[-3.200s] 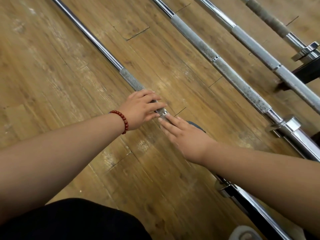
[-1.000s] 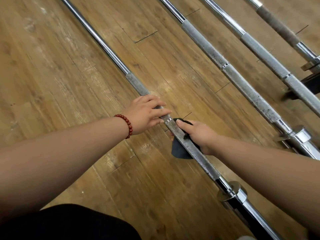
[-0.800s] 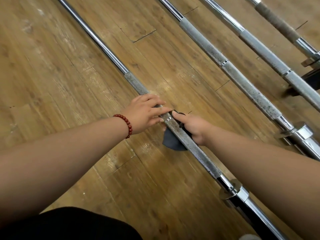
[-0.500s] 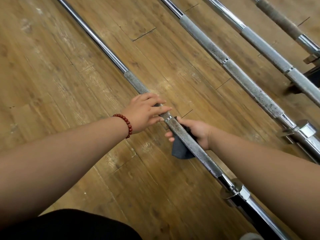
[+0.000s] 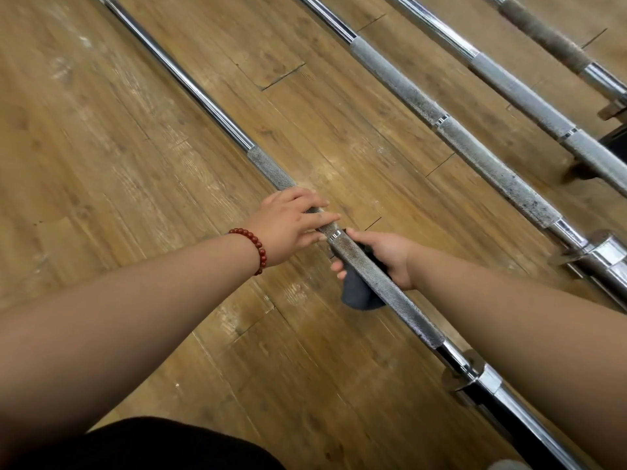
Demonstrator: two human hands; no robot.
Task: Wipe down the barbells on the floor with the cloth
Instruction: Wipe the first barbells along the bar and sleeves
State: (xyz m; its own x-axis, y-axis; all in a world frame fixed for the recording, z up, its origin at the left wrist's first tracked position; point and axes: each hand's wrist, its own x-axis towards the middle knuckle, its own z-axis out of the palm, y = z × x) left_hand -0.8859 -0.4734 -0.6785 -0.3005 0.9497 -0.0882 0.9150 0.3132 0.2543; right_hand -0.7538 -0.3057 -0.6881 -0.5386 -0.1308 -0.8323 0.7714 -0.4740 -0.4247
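Four parallel bars lie diagonally on a wooden plank floor [image 5: 135,130], running from upper left to lower right. Left of the nearest barbell [image 5: 400,302] is a broad stretch of bare planks; a narrower strip of floor separates it from the second barbell [image 5: 475,154]. The third barbell [image 5: 529,93] and fourth barbell [image 5: 549,39] lie closer together toward the right edge. The nearest bar's collar [image 5: 475,371] sits at lower right, beyond the end of the knurled section. The left hand [image 5: 288,225], with a red bead bracelet [image 5: 259,247] at its wrist, rests on top of the nearest bar, fingers extended and slightly spread across the knurling just above a bright ring. The right hand [image 5: 386,256] wraps the bar from the far side just below that ring, its fingertips [image 5: 339,266] emerging on the near side. The dark cloth [image 5: 359,296] is clamped between this hand and the shaft, with a loose fold hanging out beneath the bar. Dark clothing [image 5: 152,442] fills the lower left corner.
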